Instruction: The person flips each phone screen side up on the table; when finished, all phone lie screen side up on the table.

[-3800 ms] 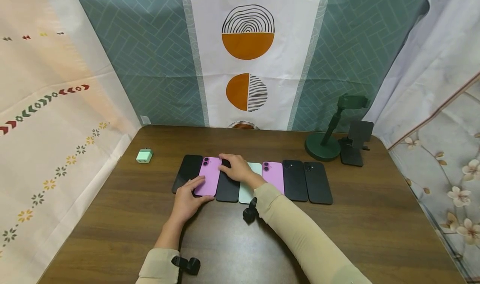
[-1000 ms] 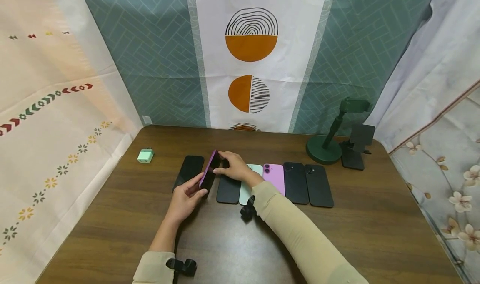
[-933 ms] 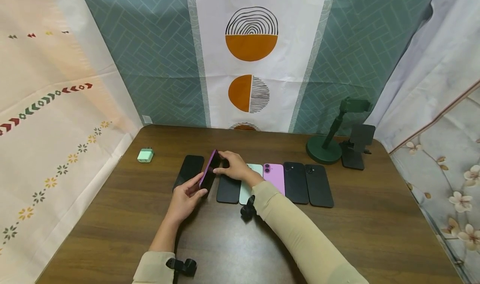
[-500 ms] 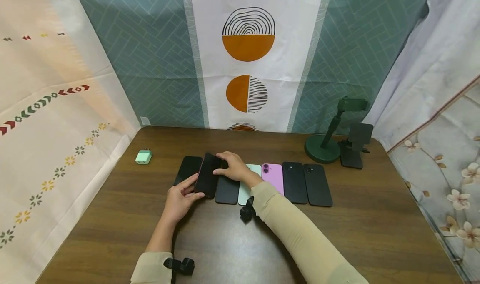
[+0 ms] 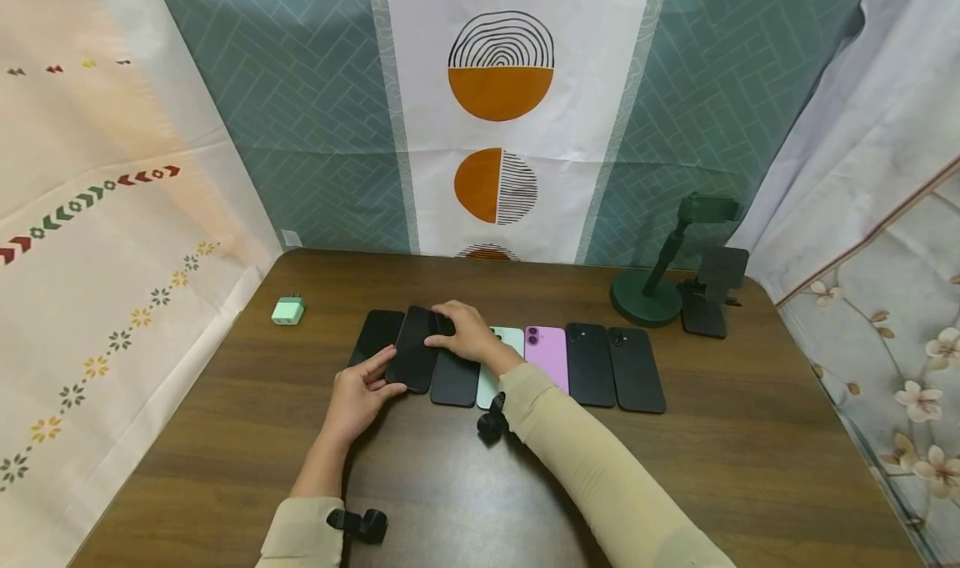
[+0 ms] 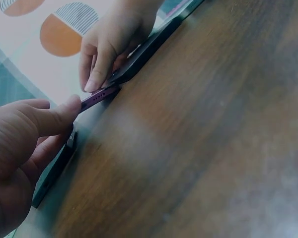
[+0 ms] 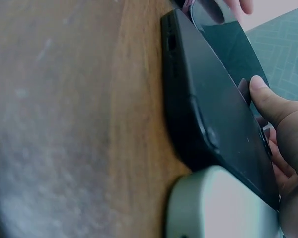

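Note:
A pink-edged smartphone [image 5: 414, 349] is between my two hands, dark screen up and a little tilted. My left hand [image 5: 360, 397] pinches its lower left part; in the left wrist view the thumb lies on the purple edge [image 6: 98, 97]. At its upper right my right hand [image 5: 467, 334] grips it with thumb and fingers, above the neighbouring black phone [image 5: 454, 382]. Left of it lies another black phone [image 5: 377, 334], dark face up. To the right are a mint phone [image 5: 512, 337], partly covered by my right hand and wrist, and a pink phone [image 5: 546, 355], back up.
Two black phones [image 5: 590, 364] end the row on the right, backs up. A mint charger plug [image 5: 288, 310] sits at the table's left. A dark green stand [image 5: 647, 294] and a black phone holder [image 5: 712, 293] stand at the back right. Fabric hangs behind the table [image 5: 480, 501].
The pink phone lay back up at first. Both hands raised it on edge and turned it over, and now its dark screen faces up, lowered close to the table. The other phones stayed put.

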The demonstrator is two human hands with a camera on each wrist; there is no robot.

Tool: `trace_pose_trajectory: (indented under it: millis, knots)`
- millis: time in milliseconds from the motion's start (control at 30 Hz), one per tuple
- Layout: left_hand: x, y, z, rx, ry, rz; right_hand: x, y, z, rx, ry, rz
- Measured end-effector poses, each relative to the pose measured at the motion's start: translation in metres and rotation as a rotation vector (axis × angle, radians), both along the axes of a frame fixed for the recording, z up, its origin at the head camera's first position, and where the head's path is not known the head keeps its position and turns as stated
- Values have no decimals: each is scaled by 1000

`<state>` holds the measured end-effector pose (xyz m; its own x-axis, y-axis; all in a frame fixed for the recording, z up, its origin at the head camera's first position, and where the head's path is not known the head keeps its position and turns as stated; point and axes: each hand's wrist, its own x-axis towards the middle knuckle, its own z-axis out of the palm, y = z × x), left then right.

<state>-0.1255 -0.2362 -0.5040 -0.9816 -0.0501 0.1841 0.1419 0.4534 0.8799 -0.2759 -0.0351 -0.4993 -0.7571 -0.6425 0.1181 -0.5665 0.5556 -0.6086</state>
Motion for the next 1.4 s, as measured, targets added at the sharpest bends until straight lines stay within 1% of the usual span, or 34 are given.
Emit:
trace_pose_trajectory:
  millis: [100,200,367,467,600,700,867,967,1133,1400]
  knots:
    - [0,-1,1,-21,11,2,1,-1,0,-9,-2,-9]
    - [1,-2,1,-24,26,9,2,-1,0,-21,-6,-14]
    - [2,-4,0,-33,49,62,3,-3,0,-29,-9,-24]
    - [1,-5,0,-84,76,91,3,-3,-1,-36,-14,-27]
    - [0,-6,0,-170,106,110,3,-3,-1,-53,-26,-36]
    - [-1,-7,0,-201,90,120,2,-3,-2,-58,-29,-40]
    - [-2,-9,0,-238,18,122,1,-3,-1,-53,-32,-31]
    - [-2,-10,0,-248,-4,117,1,-3,0,-54,-30,-26]
    - [-3,-11,0,-264,7,104,1,-3,1,-54,-28,-28]
    - [-6,-12,-3,-290,37,76,0,-1,-1,-46,-17,-37]
